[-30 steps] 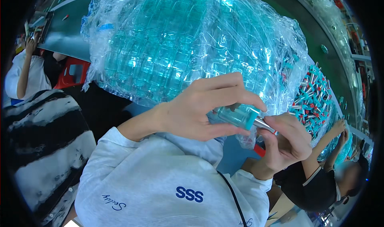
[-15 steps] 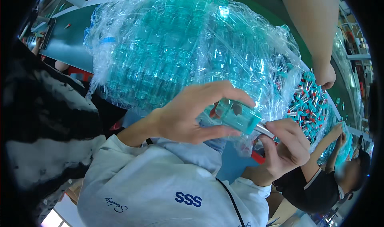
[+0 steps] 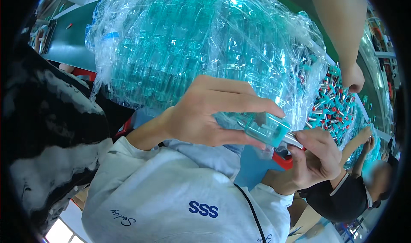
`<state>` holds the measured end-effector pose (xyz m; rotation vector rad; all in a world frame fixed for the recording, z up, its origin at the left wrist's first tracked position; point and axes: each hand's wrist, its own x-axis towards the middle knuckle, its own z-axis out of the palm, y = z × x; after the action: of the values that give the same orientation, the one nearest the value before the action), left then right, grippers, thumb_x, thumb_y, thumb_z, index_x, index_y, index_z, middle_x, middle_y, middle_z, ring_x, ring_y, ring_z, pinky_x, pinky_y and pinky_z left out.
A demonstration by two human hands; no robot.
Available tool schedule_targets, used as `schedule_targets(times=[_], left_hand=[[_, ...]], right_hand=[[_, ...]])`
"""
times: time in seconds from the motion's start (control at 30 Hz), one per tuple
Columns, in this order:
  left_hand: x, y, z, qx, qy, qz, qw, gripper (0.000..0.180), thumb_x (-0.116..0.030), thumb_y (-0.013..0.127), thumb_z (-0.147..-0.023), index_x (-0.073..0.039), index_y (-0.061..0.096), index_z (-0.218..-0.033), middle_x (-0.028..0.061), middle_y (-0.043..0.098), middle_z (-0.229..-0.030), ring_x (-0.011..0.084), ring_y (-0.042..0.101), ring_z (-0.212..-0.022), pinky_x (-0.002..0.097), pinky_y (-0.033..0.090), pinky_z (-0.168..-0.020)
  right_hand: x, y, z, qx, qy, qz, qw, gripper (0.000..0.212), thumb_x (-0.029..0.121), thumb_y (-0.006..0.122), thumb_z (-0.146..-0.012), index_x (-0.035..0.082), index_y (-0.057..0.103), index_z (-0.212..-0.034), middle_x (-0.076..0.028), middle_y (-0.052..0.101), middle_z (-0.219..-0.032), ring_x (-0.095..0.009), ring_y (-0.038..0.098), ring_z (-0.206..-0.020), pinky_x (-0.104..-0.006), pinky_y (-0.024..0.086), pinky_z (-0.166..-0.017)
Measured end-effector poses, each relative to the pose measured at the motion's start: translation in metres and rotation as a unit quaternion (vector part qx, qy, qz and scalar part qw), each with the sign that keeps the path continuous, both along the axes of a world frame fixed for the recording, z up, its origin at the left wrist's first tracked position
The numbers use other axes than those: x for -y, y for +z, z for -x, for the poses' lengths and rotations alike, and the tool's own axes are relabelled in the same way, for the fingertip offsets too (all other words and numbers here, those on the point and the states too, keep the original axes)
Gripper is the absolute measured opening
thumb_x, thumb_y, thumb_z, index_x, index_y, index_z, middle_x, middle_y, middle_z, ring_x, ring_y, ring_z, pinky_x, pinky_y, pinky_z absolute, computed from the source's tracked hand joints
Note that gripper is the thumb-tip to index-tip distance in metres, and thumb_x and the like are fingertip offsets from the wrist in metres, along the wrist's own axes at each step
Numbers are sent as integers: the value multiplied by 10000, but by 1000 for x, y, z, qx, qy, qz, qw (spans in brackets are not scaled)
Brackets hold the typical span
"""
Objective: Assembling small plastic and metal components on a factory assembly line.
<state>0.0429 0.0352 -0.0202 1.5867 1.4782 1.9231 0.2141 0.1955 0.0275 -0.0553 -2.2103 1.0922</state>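
Between the thumb and fingers of my left hand (image 3: 205, 112) is a clear teal plastic container (image 3: 269, 129), held tilted in front of my chest. My right hand (image 3: 317, 159) pinches a slim silver metal piece (image 3: 293, 140) with a bit of red near its fingertip end. The silver piece meets the right end of the container; how far it goes in, I cannot tell. Just beyond my hands lies a big clear plastic bag (image 3: 218, 41) packed with rows of similar teal containers.
To the right of the bag is a heap of small silver, teal and red parts (image 3: 332, 103). Another person's arm (image 3: 338, 33) reaches down beside it. A person in a dark shirt (image 3: 342, 200) works at the far right. A green table surface (image 3: 72, 37) shows at the upper left.
Both my hands, with the container and the silver piece, have shifted slightly to the right. The other person's hand beside the heap has moved a little to the right in the picture.
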Motion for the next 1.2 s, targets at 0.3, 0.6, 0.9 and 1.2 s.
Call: schedule_targets(times=[0.3, 0.6, 0.9, 1.2], left_hand=[[0, 3, -3, -11, 12, 9, 1000, 489, -129, 935, -603, 59, 746, -1013, 134, 687, -749, 175, 620, -585, 262, 441, -488], [1, 0, -4, -12, 34, 15, 999, 488, -118, 941, -596, 50, 746, -1010, 124, 692, -753, 163, 619, -585, 252, 437, -485], [1, 0, -1, -6, 30, 14, 999, 488, -114, 940, -608, 50, 741, -1022, 132, 701, -766, 171, 632, -596, 249, 456, -498], [-1, -3, 1, 20, 10, 11, 1000, 513, -123, 947, -601, 50, 740, -1037, 127, 692, -737, 177, 638, -594, 254, 450, -501]], right_hand=[[-6, -3, 2, -2, 46, -6, 999, 251, -26, 841, -661, -76, 731, -880, -186, 706, -762, -209, 672, -574, -247, 487, -490], [-8, -11, 8, -16, 70, -1, 997, 248, -40, 834, -673, -73, 730, -896, -192, 705, -774, -202, 664, -571, -240, 476, -489], [-6, -17, 14, -30, 74, 10, 997, 239, -24, 837, -693, -68, 724, -898, -197, 710, -788, -192, 661, -561, -234, 469, -479], [-12, -15, 14, -26, 113, -5, 993, 247, -49, 822, -700, -79, 712, -920, -203, 708, -813, -204, 670, -576, -243, 492, -481]])
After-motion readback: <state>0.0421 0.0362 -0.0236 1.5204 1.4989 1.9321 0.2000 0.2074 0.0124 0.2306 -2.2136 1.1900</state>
